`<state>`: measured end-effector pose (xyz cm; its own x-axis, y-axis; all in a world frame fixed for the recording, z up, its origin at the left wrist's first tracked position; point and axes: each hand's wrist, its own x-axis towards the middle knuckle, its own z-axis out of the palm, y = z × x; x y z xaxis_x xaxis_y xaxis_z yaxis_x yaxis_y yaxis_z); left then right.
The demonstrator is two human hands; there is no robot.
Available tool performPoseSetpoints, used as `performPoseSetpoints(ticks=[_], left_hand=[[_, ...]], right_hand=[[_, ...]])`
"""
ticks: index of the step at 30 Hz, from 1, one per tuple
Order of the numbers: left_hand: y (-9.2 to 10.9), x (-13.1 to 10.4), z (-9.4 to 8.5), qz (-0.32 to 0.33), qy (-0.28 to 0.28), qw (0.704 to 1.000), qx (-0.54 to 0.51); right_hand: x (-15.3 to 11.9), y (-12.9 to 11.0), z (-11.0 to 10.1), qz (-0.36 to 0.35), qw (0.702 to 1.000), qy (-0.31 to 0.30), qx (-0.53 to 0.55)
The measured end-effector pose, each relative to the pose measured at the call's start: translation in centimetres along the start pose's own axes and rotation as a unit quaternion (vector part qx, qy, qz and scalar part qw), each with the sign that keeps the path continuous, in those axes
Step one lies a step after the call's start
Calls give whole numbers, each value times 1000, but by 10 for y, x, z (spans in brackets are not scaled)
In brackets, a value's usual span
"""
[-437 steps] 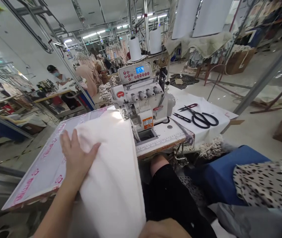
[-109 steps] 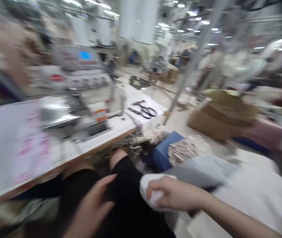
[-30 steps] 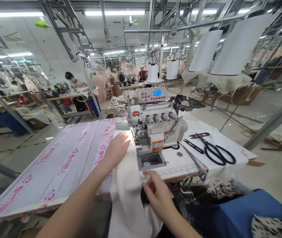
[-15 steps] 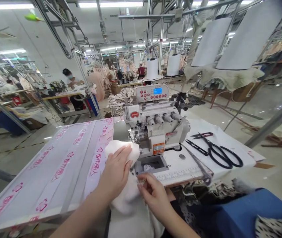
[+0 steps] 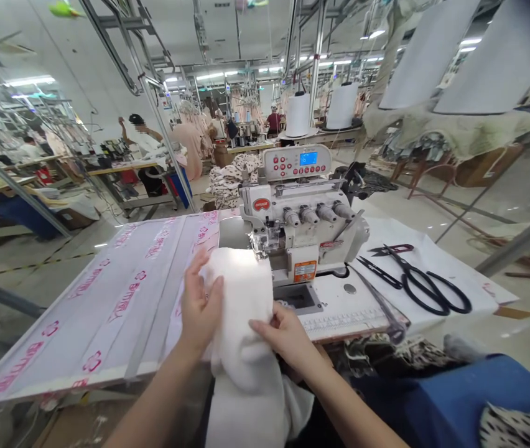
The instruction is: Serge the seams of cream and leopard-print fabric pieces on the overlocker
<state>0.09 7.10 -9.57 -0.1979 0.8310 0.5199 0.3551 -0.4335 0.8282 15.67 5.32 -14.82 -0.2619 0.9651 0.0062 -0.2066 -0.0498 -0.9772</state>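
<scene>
A long piece of white fabric [image 5: 246,298] hangs in front of the overlock sewing machine [image 5: 300,218], its upper end lit close to the needle area. The lower part falls over the table's front edge toward my lap. At the fabric's left edge, my left hand [image 5: 201,305] grips it with the thumb in front; some fingertips are hidden behind the cloth. My right hand [image 5: 288,333] pinches the right edge lower down, between thumb and fingers.
Black scissors [image 5: 421,283] and thread snips [image 5: 381,272] lie right of the machine. Plastic sheeting with pink print [image 5: 120,292] covers the table on the left. Large white thread cones [image 5: 433,50] stand at upper right. A blue cloth-like surface [image 5: 484,398] lies at lower right. Co-workers sit farther back.
My left hand has gone from lying flat on the fabric to gripping its left edge. The fabric is now raised and spread out, and my right hand has risen to pinch its right edge.
</scene>
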Motion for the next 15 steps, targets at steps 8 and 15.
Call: performPoseSetpoints(ticks=[8, 15], left_hand=[[-16, -40, -39, -417, -132, 864, -249], [-21, -49, -42, -377, -77, 900, -205]], right_hand=[[-28, -5, -8, 44, 989, -46, -137], [-45, 19, -13, 32, 990, -70, -120]])
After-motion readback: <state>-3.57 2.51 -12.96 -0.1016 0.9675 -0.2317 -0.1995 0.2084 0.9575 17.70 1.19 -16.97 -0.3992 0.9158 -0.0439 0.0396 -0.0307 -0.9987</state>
